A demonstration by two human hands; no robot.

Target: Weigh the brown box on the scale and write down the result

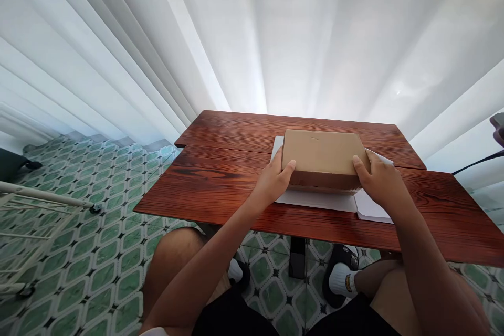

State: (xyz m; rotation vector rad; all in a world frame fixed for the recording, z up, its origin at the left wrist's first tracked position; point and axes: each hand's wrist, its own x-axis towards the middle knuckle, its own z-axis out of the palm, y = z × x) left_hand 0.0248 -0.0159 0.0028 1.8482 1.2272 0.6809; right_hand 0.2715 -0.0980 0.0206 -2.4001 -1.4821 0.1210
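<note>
Seated person at a reddish-brown wooden plank table (220, 178), seen from above. To the left, a white metal rack (43, 197) stands on the green-and-white patterned tile floor (98, 252), well apart from the work. The left hand (271, 184) presses against the left end of a plain brown rectangular cardboard box (323, 157), thumb hooked over the top edge and fingers curled around the side, so the box is braced from that end. The box rests closed and flat on white sheets of paper (315, 199) spread near the table's middle, which keep it off the wood. The right hand (380, 181) mirrors the grip at the right end, fingers wrapped round the corner; the paired hold squares the box between both palms. A white curtain (275, 37) hangs behind.
</note>
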